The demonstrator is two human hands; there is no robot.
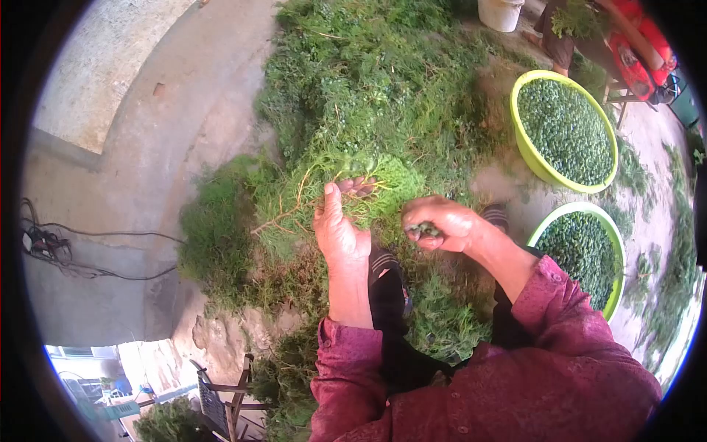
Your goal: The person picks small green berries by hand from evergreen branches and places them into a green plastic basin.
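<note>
One lacy, thin-stemmed branch [398,181] lies at centre, gripped in the curled left hand [346,225]. Toward three o'clock, the right hand [448,223] closes round several small, lumpy berries [423,230]. Two round, smooth-rimmed tubs [530,159], berry-filled, stand around two and three o'clock.

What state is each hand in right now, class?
Left hand: holding a green, feathery, brown-stemmed branch.
Right hand: closed, holding small, roundish green pieces.
</note>
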